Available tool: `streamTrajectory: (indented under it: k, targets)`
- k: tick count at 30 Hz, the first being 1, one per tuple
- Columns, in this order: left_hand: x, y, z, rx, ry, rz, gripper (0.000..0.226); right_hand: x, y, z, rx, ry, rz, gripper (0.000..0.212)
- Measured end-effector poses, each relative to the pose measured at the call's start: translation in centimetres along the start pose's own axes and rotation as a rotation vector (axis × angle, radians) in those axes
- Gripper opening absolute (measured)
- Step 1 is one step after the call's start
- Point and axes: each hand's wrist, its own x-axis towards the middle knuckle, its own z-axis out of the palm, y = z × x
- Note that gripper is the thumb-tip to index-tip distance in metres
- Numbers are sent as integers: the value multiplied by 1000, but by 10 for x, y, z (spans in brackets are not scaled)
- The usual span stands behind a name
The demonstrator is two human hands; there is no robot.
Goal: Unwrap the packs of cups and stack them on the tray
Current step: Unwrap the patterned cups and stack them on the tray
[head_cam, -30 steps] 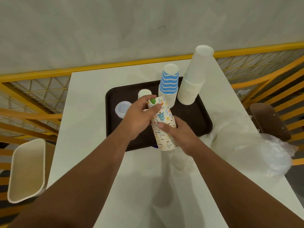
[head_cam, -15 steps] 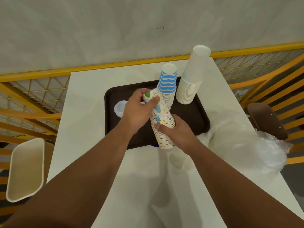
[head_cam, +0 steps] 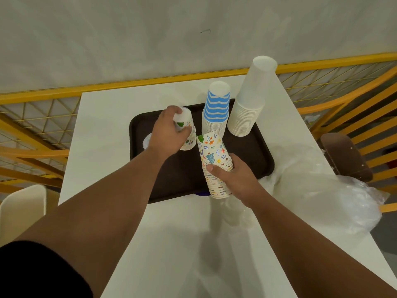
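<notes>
Dark brown rectangular plastic tray [head_cam: 247, 151] on white table. On it, upside down: tall stack of plain white paper cups [head_cam: 250, 102] at back right, blue-and-white striped paper cup stack [head_cam: 216, 106] beside it. Doodle-print paper cup stack [head_cam: 213, 162] tilted over tray's front edge; one doodle-print cup [head_cam: 185, 130] apart, inverted, over tray's left part. Crumpled clear plastic wrap [head_cam: 322, 190] lies right of tray.

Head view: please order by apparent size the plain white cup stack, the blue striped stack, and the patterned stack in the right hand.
1. Plain white cup stack, clearly largest.
2. Blue striped stack and patterned stack in the right hand: alike; the patterned one is nearer the camera, so unranked.
</notes>
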Motion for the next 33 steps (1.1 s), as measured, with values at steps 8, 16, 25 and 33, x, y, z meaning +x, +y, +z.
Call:
streamTrajectory:
  k: [8,16,25,33]
  targets:
    - [-7,-2,-3,134,-55,-31,46,-2,-4,-1,19,-5,20,56]
    - [-69,47,-8,-496,-252,-178,43,-16,-17,-4,198,-172,-2,61]
    - [-77,58,2,-440,-100,-268,28,-17,-14,-1,-57,-45,-80,56]
    - [-18,58,-36,-302,206,-16,35,-14,-8,-2,8,2,-19,51]
